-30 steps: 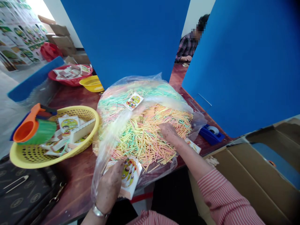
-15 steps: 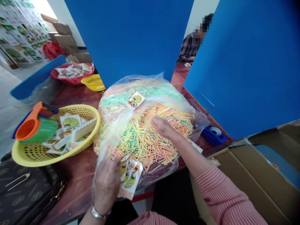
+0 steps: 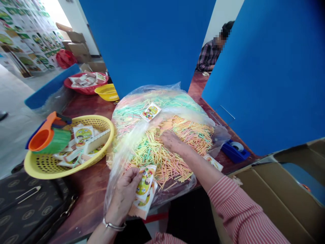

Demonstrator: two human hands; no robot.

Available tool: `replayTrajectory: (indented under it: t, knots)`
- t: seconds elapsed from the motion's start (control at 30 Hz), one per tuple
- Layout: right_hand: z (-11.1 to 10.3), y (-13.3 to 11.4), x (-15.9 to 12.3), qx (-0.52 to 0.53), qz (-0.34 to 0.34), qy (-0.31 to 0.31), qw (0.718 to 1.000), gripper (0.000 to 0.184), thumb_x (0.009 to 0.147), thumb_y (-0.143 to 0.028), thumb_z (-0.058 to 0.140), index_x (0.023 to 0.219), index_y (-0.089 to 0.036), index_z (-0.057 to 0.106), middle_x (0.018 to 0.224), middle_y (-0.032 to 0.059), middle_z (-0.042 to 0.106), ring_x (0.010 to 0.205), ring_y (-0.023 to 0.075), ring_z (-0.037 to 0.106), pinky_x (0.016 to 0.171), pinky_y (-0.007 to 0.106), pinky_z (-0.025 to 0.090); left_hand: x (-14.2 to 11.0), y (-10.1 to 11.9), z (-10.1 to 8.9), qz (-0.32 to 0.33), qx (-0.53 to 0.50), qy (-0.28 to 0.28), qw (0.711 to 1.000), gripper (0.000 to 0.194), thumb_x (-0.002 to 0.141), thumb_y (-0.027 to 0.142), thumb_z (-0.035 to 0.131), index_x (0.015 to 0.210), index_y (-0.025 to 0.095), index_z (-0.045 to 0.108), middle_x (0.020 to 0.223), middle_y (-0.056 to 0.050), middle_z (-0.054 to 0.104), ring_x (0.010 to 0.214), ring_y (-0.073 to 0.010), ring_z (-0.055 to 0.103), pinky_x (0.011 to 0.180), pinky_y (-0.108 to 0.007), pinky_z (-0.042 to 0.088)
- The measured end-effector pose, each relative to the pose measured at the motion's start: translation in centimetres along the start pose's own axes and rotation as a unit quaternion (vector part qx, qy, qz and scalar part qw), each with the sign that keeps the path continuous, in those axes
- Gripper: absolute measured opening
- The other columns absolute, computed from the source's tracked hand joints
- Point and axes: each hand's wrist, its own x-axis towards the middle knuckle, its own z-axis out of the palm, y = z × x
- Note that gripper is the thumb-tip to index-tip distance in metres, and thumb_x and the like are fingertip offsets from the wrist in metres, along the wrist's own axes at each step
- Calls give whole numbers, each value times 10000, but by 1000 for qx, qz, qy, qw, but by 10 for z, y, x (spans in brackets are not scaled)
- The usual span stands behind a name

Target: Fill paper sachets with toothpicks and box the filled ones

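Table: glossy wood-look; bag: smooth plastic; bracelet: shiny metal.

A packing workshop is suggested: printed cartons are stacked near brown boxes, packets are heaped in a yellow basket, a tape dispenser is set on the reddish-brown surface, and a co-worker is partly hidden by blue panels.

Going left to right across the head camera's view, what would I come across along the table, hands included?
Orange scoop → printed packet in the yellow basket → left hand → another packet held in its fingers → right hand → blue tape dispenser.
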Motion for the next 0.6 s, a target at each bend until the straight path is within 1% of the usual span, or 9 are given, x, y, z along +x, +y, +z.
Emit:
replayTrajectory:
  t: [0.1,0.13,0.23,0.3,0.37,0.43,0.53,0.6]
  knots:
    - [11,6,-3,9,20,17,1000,170,785,-123,467,881,-114,607,941,128,610,947,227,484,842,331,354,-3,8,10,5,-45,22,999,228,656,370,634,725,174,540,538,71,548,437,-62,471,409,-155,365]
    - [14,7,-3,15,29,24,999,176,782,-120,467,896,-105,600,953,137,604,951,229,481,850,336,348,-4,10,14,4,-64,21,998,236,645,365,645,738,175,540,557,65,567,455,-71,500,425,-165,392]
    - [20,12,-1,49,51,40,997,155,753,-106,489,868,-102,592,926,137,607,919,220,491,836,326,349,-6,16,21,-18,-111,-14,994,286,621,357,674,796,177,536,634,38,621,529,-108,579,493,-208,463]
    - [20,14,-1,83,67,54,993,115,759,-118,482,813,-116,584,880,125,613,874,208,501,803,310,357,-5,19,23,-25,-112,-29,993,293,615,365,679,781,175,530,641,29,628,529,-113,584,493,-215,463]
    - [17,16,-4,125,89,76,985,130,802,-162,437,769,-138,561,807,96,609,795,188,508,745,291,369,-5,20,23,-17,-80,-26,996,276,621,389,666,719,173,525,593,36,608,484,-100,548,455,-199,431]
    - [14,18,-8,174,112,105,973,189,852,-223,364,773,-162,526,734,48,587,699,157,502,671,262,375,-5,19,21,1,-24,-14,1000,253,651,406,633,681,175,535,548,48,577,460,-90,509,430,-185,392]
    - [10,20,-15,249,133,157,946,252,894,-258,229,836,-179,462,728,1,549,655,117,497,627,222,379,-3,12,18,62,82,14,995,221,713,407,572,686,187,580,526,54,542,463,-87,472,431,-179,359]
    - [11,20,-19,289,135,182,930,243,890,-251,204,839,-181,431,741,-8,523,668,107,492,630,211,386,0,6,18,108,140,17,984,218,750,403,533,725,201,612,542,47,542,483,-96,470,448,-187,359]
